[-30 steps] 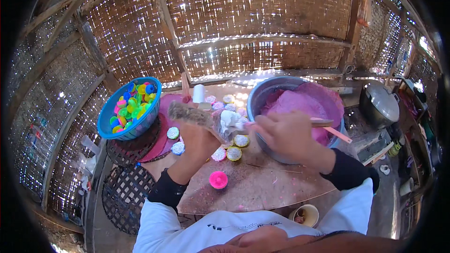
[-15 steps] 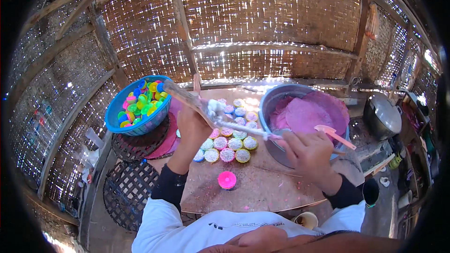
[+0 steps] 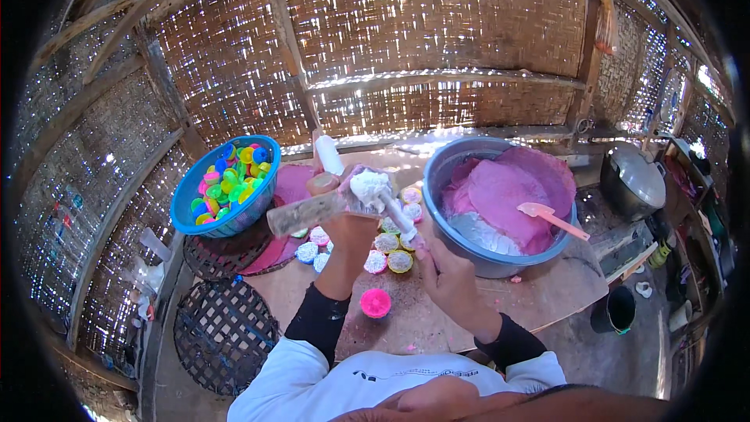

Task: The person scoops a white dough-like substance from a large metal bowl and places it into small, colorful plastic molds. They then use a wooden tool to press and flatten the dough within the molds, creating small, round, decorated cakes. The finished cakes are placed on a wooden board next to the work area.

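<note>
My left hand (image 3: 349,236) is closed round a flat wooden piece (image 3: 306,212) that carries a lump of white, powdery stuff (image 3: 370,186). In my right hand (image 3: 453,281) I grip a thin stick-like tool (image 3: 400,217) with a pinkish handle end, coated in white. Its far end meets the white lump; its exact kind is hard to make out. Below my hands stand small colourful fluted cups (image 3: 376,262) filled with speckled white, partly hidden by my left hand. Nearer me a single bright pink cup (image 3: 375,302) sits apart.
At the left, a blue basket (image 3: 181,215) of colourful cups rests on a dark woven tray. A grey-blue basin (image 3: 436,215) at the right holds pink sheeting, white powder and a pink scoop (image 3: 558,220). Beyond stand a metal pot (image 3: 634,184) and dark bucket (image 3: 613,311).
Both hands have come closer together and lower, the right hand moving left, away from the basin. The wooden piece has turned nearly level, and its white lump shows more fully.
</note>
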`<action>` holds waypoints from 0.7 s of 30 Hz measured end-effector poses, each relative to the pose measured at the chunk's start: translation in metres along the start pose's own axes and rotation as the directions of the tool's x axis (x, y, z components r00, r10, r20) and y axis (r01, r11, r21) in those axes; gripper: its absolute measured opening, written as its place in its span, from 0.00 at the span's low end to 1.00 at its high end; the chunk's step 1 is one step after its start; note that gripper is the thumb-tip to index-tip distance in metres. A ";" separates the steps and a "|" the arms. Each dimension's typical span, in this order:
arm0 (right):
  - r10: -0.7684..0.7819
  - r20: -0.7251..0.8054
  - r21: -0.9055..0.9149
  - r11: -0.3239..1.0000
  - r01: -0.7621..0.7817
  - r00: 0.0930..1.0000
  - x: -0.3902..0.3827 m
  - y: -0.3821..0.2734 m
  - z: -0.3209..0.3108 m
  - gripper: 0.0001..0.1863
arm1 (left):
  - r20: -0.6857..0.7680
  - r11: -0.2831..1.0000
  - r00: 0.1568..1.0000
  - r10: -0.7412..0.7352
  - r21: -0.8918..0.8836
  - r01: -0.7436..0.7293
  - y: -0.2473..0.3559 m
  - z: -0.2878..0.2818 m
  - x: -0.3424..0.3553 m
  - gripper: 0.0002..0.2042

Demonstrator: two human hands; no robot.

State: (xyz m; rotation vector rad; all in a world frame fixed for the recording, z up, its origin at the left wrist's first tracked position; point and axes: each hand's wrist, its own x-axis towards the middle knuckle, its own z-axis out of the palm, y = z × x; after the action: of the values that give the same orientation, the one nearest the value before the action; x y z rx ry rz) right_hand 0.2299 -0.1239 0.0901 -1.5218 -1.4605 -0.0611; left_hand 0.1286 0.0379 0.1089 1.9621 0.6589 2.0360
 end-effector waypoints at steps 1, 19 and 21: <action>0.012 0.033 -0.002 1.000 -0.012 0.999 -0.003 -0.001 -0.001 0.08 | 0.040 0.997 0.999 -0.018 0.078 0.015 -0.002 -0.002 0.001 0.15; -0.158 0.590 0.750 0.470 -0.465 0.792 0.020 0.057 0.005 0.22 | 0.404 -0.088 0.855 0.325 -0.887 0.453 0.004 -0.040 0.027 0.17; -0.327 0.743 0.558 -0.178 -0.811 0.583 0.000 0.030 0.045 0.28 | 0.493 -0.199 0.844 0.209 -0.824 0.531 0.000 -0.031 0.015 0.16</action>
State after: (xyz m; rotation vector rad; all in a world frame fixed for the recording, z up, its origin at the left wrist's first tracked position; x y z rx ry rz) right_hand 0.2283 -0.0885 0.0495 -0.2735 -0.8979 1.9229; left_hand 0.0969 0.0405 0.1219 0.9673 -0.7378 0.8794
